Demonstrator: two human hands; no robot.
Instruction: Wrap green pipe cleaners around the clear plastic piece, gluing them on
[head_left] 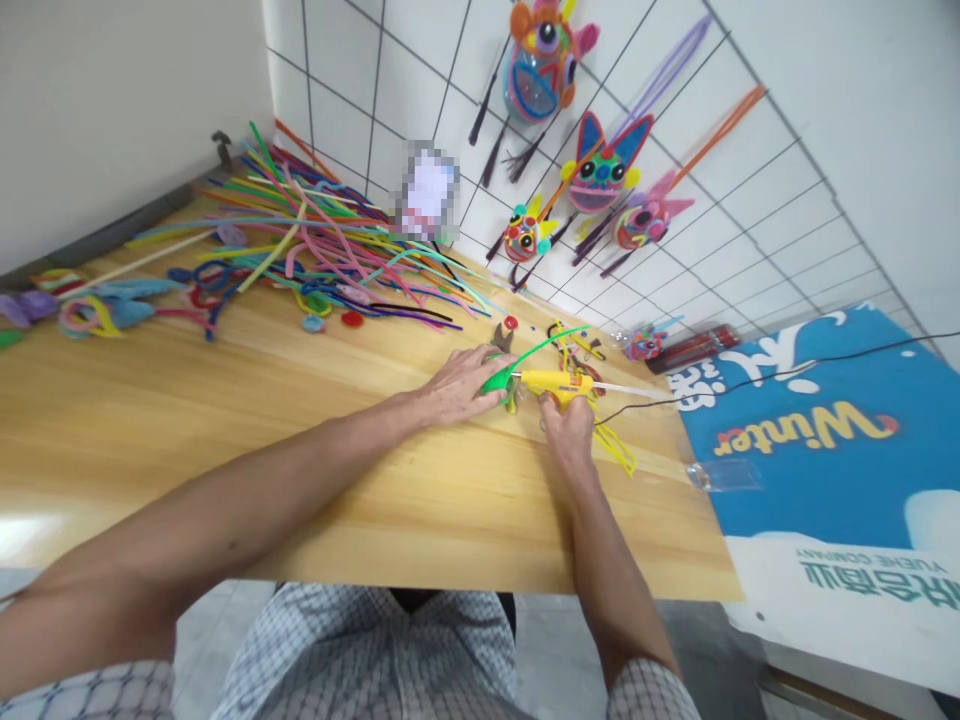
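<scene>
Head view: your right hand (568, 428) has its grip closed around the handle of a yellow glue gun (556, 384), barrel lying level, its nozzle pointing toward your left hand. A clear glue stick (628, 388) juts from the back of the gun, and a black cord (757, 378) trails off to the right over a blue printed sheet (825, 440). Your left hand (457, 385) lies flat on the counter (225, 420), fingers spread, fingertips pressing a green pipe cleaner piece (501, 378) right at the gun's nozzle; that grip is not closed, only pressing down. The green stem arcs up and to the right above the gun. A yellow pipe cleaner loop (619, 448) lies just beside your right hand. Beyond the hands, small red buttons (511, 323) and bits of bent pipe cleaner lie near. Farther left, a loose heap of coloured pipe cleaners (322, 235) spreads across the counter's far side. On the wire grid wall (750, 220) behind hang finished pipe cleaner figures (604, 165).
</scene>
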